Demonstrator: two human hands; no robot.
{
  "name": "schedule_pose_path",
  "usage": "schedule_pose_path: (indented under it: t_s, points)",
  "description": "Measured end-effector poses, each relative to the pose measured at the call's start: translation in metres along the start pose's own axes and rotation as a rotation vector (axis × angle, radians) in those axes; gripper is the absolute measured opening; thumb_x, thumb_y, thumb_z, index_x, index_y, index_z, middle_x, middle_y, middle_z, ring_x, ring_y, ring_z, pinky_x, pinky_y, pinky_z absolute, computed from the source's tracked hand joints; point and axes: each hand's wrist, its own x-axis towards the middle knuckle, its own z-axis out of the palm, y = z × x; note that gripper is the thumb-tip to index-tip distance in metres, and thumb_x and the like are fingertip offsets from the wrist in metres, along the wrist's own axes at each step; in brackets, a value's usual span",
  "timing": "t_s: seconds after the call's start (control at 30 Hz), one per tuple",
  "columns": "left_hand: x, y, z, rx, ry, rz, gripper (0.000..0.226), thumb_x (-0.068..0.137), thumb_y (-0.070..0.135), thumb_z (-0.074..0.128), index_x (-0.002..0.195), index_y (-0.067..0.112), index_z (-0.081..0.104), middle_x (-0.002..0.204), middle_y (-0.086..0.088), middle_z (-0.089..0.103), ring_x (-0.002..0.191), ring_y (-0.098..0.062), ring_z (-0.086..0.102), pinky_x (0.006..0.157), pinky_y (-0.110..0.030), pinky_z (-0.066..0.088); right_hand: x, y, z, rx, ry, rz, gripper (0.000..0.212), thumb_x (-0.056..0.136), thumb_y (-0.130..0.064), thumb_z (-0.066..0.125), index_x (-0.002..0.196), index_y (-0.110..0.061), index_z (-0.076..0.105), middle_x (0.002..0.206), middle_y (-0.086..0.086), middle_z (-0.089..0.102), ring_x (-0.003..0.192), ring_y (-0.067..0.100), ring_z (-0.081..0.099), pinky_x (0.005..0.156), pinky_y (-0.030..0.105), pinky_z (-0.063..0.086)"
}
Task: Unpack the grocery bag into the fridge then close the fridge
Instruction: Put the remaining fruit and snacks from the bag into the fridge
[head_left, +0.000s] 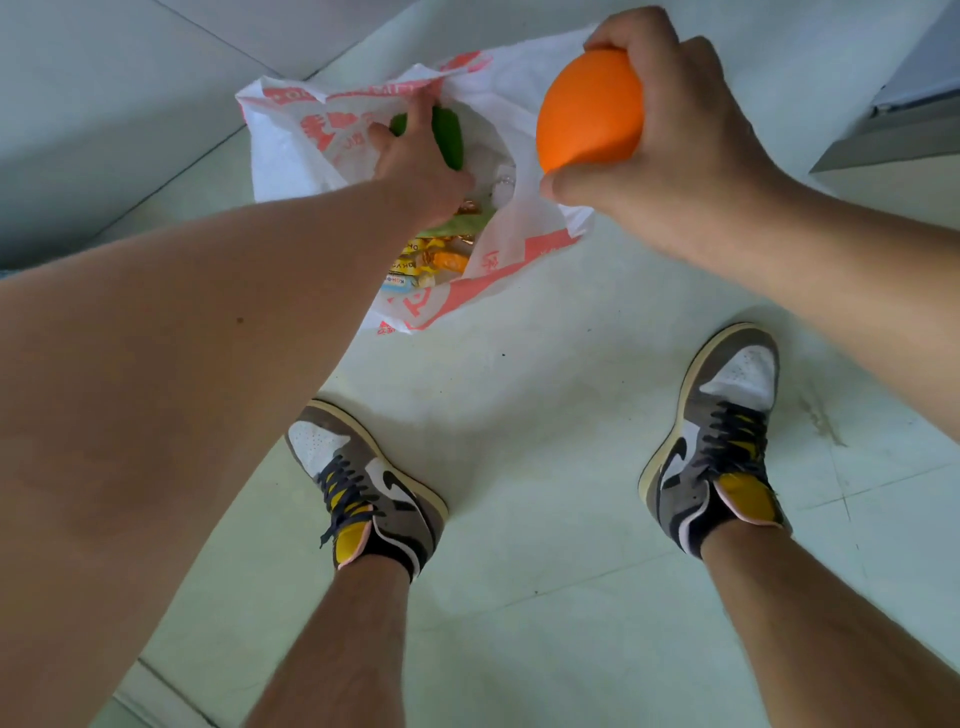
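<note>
A white plastic grocery bag (291, 150) with red print lies open on the floor ahead of my feet. My left hand (415, 166) reaches into its mouth and grips a green cucumber (449, 135). Wrapped candies (426, 260) and a clear packet show inside the bag. My right hand (670, 135) is raised above the bag's right side and grips a smooth orange fruit (587, 111) from above. The fridge interior is not in view.
Pale tiled floor (545, 415) spreads around me. My two sneakers (363, 483) (722, 441) stand apart behind the bag. A white wall panel (104, 104) runs along the left. A grey cabinet or appliance base (893, 130) sits at the upper right.
</note>
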Motion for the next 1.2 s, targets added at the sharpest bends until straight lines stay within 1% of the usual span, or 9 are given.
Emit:
schedule_pose_path:
  t_s: [0.07,0.3,0.37,0.47,0.6,0.8,0.97,1.07,1.2]
  points:
    - [-0.018,0.002,-0.009,-0.011,-0.035,-0.008,0.082,0.078,0.023,0.075,0.144,0.036,0.028,0.134,-0.014,0.028,0.105,-0.035,0.047,0.086,-0.032,0.052,-0.007,-0.007,-0.006,0.031,-0.007,0.015,0.077,0.077,-0.034,0.081,0.141,-0.028,0.037,0.137,0.009,0.037,0.105,0.021,0.042,0.065,0.011,0.033]
    - [-0.103,0.034,-0.077,0.017,-0.069,0.091,0.070,0.075,0.026,0.074,0.134,0.034,0.037,0.133,-0.015,0.028,0.108,-0.040,0.046,0.087,-0.042,0.056,-0.043,-0.058,-0.044,0.104,0.039,0.024,0.075,0.073,-0.025,0.081,0.134,-0.022,0.037,0.122,0.006,0.039,0.098,0.022,0.046,0.063,0.017,0.035]
    - [-0.129,0.049,-0.104,-0.004,-0.045,0.102,0.068,0.074,0.026,0.073,0.132,0.035,0.038,0.131,-0.013,0.029,0.103,-0.038,0.046,0.085,-0.039,0.056,-0.055,-0.077,-0.064,0.090,0.058,0.025,0.074,0.072,-0.024,0.081,0.132,-0.020,0.038,0.122,0.008,0.040,0.098,0.023,0.045,0.067,0.026,0.037]
    - [-0.171,0.072,-0.145,-0.040,0.005,0.113,0.060,0.077,0.026,0.072,0.128,0.032,0.042,0.122,-0.008,0.028,0.100,-0.030,0.042,0.078,-0.030,0.051,-0.078,-0.108,-0.101,0.058,0.058,0.018,0.072,0.073,-0.025,0.081,0.132,-0.019,0.040,0.123,0.010,0.039,0.100,0.025,0.045,0.075,0.028,0.037]
    - [-0.236,0.101,-0.201,-0.105,0.039,0.128,0.052,0.079,0.031,0.074,0.122,0.033,0.044,0.117,-0.005,0.030,0.104,-0.033,0.048,0.077,-0.037,0.058,-0.113,-0.152,-0.157,0.022,0.062,0.012,0.071,0.075,-0.032,0.080,0.133,-0.023,0.041,0.128,0.011,0.040,0.105,0.029,0.051,0.080,0.031,0.041]
    - [-0.353,0.145,-0.285,-0.188,0.078,0.185,0.052,0.084,0.026,0.071,0.128,0.030,0.044,0.119,-0.007,0.035,0.093,-0.026,0.051,0.059,-0.016,0.041,-0.179,-0.225,-0.241,-0.031,0.060,0.005,0.075,0.074,-0.041,0.080,0.134,-0.029,0.038,0.129,0.010,0.041,0.105,0.035,0.057,0.091,0.044,0.050]
    - [-0.453,0.176,-0.351,-0.182,0.111,0.264,0.051,0.082,0.026,0.073,0.125,0.033,0.045,0.118,-0.004,0.036,0.085,-0.018,0.051,0.066,-0.021,0.047,-0.247,-0.289,-0.304,-0.039,0.079,-0.002,0.078,0.076,-0.044,0.078,0.138,-0.029,0.034,0.133,0.008,0.041,0.108,0.033,0.057,0.090,0.042,0.050]
    - [-0.510,0.192,-0.383,-0.165,0.127,0.324,0.053,0.082,0.027,0.073,0.127,0.034,0.046,0.119,-0.004,0.036,0.091,-0.022,0.053,0.075,-0.027,0.050,-0.290,-0.324,-0.335,-0.046,0.091,-0.014,0.077,0.076,-0.046,0.077,0.137,-0.030,0.033,0.132,0.006,0.041,0.107,0.032,0.058,0.086,0.039,0.050]
    - [-0.574,0.209,-0.416,-0.180,0.151,0.400,0.055,0.082,0.026,0.073,0.129,0.035,0.044,0.121,-0.004,0.036,0.094,-0.022,0.055,0.076,-0.024,0.046,-0.339,-0.365,-0.371,-0.066,0.066,-0.057,0.075,0.077,-0.045,0.076,0.136,-0.031,0.033,0.133,0.005,0.040,0.109,0.030,0.057,0.087,0.038,0.051]
